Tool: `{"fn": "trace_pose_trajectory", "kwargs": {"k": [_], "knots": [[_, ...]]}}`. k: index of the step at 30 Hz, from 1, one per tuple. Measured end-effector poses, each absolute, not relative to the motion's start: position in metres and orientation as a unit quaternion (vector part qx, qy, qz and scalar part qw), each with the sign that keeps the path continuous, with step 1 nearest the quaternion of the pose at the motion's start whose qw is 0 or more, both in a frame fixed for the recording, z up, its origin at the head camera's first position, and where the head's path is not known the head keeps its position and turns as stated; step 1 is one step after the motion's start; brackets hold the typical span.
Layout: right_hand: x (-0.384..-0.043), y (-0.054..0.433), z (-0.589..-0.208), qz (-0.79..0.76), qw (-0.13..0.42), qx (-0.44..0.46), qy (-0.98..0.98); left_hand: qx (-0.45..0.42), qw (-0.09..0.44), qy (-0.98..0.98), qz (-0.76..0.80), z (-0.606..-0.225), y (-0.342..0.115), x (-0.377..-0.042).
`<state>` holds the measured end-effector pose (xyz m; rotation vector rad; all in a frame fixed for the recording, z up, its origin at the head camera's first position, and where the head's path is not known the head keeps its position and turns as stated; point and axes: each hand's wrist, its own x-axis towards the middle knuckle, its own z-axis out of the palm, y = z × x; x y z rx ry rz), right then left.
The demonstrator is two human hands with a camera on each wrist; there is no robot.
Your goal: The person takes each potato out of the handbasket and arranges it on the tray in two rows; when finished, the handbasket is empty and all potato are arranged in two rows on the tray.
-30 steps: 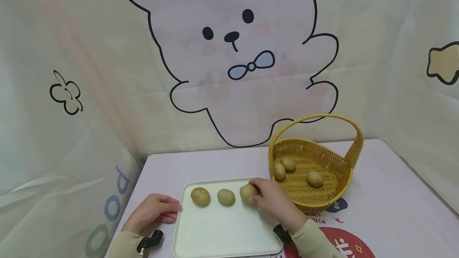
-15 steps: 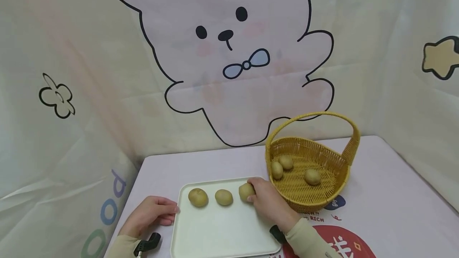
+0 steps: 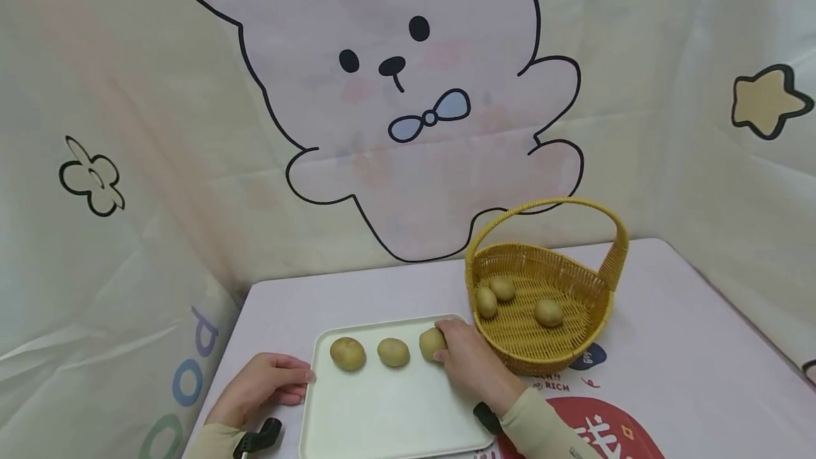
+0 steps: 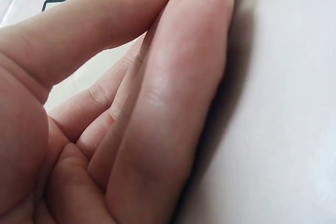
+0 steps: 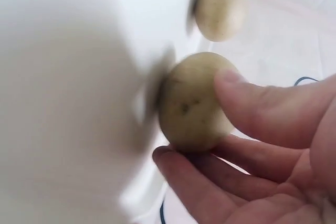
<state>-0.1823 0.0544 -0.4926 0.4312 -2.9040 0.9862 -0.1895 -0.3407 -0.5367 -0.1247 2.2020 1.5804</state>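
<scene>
In the head view, a white rectangular tray [image 3: 389, 416] lies on the table. My left hand [image 3: 264, 382] pinches its left rim between thumb and fingers; the left wrist view shows the thumb [image 4: 94, 24] meeting the fingers at that rim. My right hand [image 3: 474, 360] grips a potato [image 3: 431, 344] at the tray's far right corner. Close up, this potato [image 5: 191, 106] has a few dark spots, with the thumb on one side and fingers beneath. To its left, a larger potato [image 3: 348, 353] and a smaller potato [image 3: 393, 352] sit in a row on the tray.
Behind and right of the tray stands a yellow woven basket [image 3: 574, 271] with a tall handle. It holds three potatoes, one of them a potato [image 3: 549, 312] lying apart. A pale cloth [image 3: 663, 317] with red print covers the table; a cartoon curtain [image 3: 382, 218] hangs behind.
The head view has swung slightly to the right, so everything appears shifted left. Both hands keep their hold, on the tray rim and on the potato, which stays at the same corner.
</scene>
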Motion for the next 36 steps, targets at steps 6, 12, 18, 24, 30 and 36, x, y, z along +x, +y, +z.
{"fn": "trace_pose_trajectory", "kwargs": {"k": [6,12,18,24,30,36], "knots": [[-0.172,0.06,-0.468,0.337,0.002,0.146,-0.93,-0.047,0.213,0.795,0.566,-0.537,-0.342,-0.189],[-0.157,0.101,-0.44,0.372,-0.004,0.179,-0.911,-0.047,0.214,0.796,0.564,-0.537,-0.342,-0.187],[-0.163,0.169,-0.431,0.337,0.054,0.161,-0.926,-0.045,0.217,0.795,0.564,-0.538,-0.342,-0.19],[-0.183,0.23,-0.439,0.305,0.029,0.122,-0.944,-0.049,0.217,0.799,0.559,-0.538,-0.344,-0.191],[-0.204,0.258,-0.447,0.276,-0.002,0.117,-0.954,-0.064,0.22,0.8,0.555,-0.538,-0.346,-0.191],[-0.217,0.267,-0.452,0.257,-0.021,0.115,-0.959,-0.047,0.228,0.793,0.563,-0.538,-0.345,-0.191]]}}
